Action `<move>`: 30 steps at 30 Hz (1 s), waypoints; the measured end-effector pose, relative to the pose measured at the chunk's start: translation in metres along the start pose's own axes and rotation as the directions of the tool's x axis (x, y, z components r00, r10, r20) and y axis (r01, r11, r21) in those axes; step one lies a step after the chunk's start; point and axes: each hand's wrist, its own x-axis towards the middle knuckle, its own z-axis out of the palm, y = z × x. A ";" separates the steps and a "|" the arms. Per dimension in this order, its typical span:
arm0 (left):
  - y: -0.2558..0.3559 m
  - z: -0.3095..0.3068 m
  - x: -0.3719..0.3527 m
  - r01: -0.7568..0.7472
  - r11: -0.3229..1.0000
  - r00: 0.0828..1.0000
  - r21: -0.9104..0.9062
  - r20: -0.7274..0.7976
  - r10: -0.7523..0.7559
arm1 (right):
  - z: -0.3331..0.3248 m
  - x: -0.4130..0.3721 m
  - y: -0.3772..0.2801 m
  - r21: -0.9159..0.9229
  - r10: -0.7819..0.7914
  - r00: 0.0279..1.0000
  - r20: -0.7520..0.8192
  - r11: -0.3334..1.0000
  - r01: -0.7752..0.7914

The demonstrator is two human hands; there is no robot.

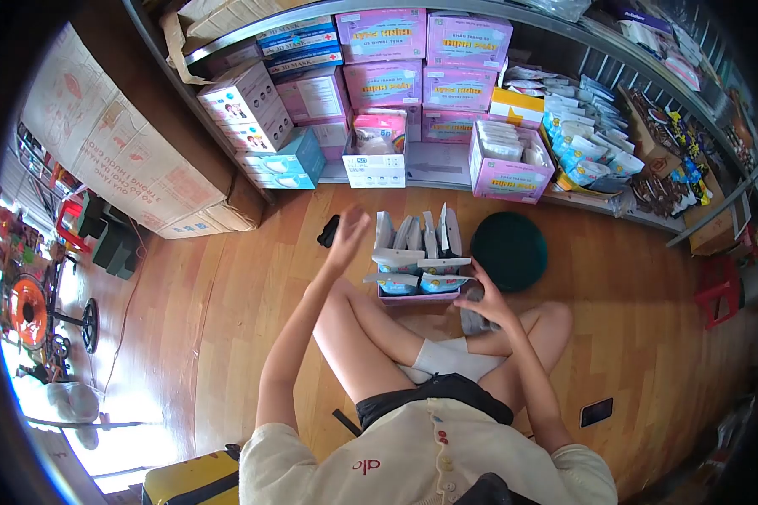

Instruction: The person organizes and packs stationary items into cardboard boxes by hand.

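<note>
In front of my crossed legs stands a low pink box [419, 298], filled with upright white and blue sealed packets [419, 261]. My right hand [493, 301] is at the box's near right corner, thumb and fingers spread apart, fingertips right at the edge of the front packets. To the left of the box my left hand [350, 240] is raised over the floor, its fingers apart and nothing in them. Just beyond it lies a small black item [329, 231]. Directly behind my right hand sits a round dark green stool [509, 251].
A metal shelf ahead holds stacked pink mask boxes [384, 84], an open white box [376, 171], an open pink box of packets [509, 183] and loose packets [589, 143]. A large cardboard box [118, 143] stands left. A phone [596, 412] lies right, near a red stool [717, 292].
</note>
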 end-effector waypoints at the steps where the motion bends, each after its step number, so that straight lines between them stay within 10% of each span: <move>1: 0.009 -0.007 0.015 0.166 0.978 0.979 -0.125 -0.100 -0.179 | -0.004 -0.012 0.003 -0.005 -0.003 1.000 -0.001 1.000 0.003; 6: -0.023 -0.052 0.121 0.436 0.866 0.838 -0.244 -0.242 -0.489 | -0.030 -0.073 -0.010 0.195 0.316 0.949 -0.025 0.932 -0.305; 10: -0.069 -0.060 0.166 0.543 0.569 0.813 -0.618 0.217 -0.540 | -0.052 -0.111 0.009 0.252 0.401 0.907 -0.128 0.898 -0.362; 11: -0.089 -0.056 0.170 0.129 0.976 0.992 -0.176 0.014 -0.129 | -0.059 -0.116 0.010 0.274 0.411 0.900 -0.149 0.891 -0.362; 12: -0.107 -0.053 0.176 -0.374 0.864 0.925 0.336 0.064 0.375 | -0.066 -0.121 0.010 0.294 0.420 0.892 -0.169 0.885 -0.361; 13: -0.119 -0.055 0.181 -0.388 0.865 0.921 0.319 0.090 0.380 | -0.070 -0.124 0.010 0.298 0.429 0.881 -0.198 0.883 -0.363; 18: -0.065 -0.038 0.149 0.022 0.998 0.989 -0.057 0.149 -0.014 | -0.094 -0.093 0.012 0.221 0.395 0.884 -0.251 0.912 -0.345; 19: -0.076 -0.039 0.168 0.472 0.781 0.879 -0.409 0.156 -0.450 | -0.100 -0.076 0.002 0.257 0.380 0.875 -0.301 0.916 -0.310; 20: -0.059 -0.018 0.160 0.555 0.578 0.816 -0.599 0.257 -0.517 | -0.109 -0.056 -0.007 0.291 0.362 0.863 -0.351 0.919 -0.267; 22: -0.093 -0.006 0.163 0.537 0.602 0.799 -0.591 0.129 -0.587 | -0.133 -0.015 0.007 0.071 0.124 0.846 -0.519 0.992 -0.102; 24: -0.032 0.039 0.145 0.487 0.873 0.871 0.011 -0.072 -0.485 | -0.161 0.032 0.016 -0.039 -0.009 0.784 -0.621 0.999 -0.019; 26: 0.044 0.087 0.119 0.346 0.937 0.921 -0.051 -0.173 -0.350 | -0.190 0.080 0.031 -0.014 -0.034 0.731 -0.682 0.999 0.033; 28: 0.064 0.109 0.132 -0.039 0.998 0.997 0.042 0.063 0.036 | -0.219 0.126 0.057 -0.167 -0.063 0.678 -0.732 0.982 -0.089; 30: 0.066 0.129 0.152 0.014 0.999 0.985 0.035 0.174 -0.020 | -0.234 0.155 0.054 -0.196 0.005 0.714 -0.700 0.960 -0.199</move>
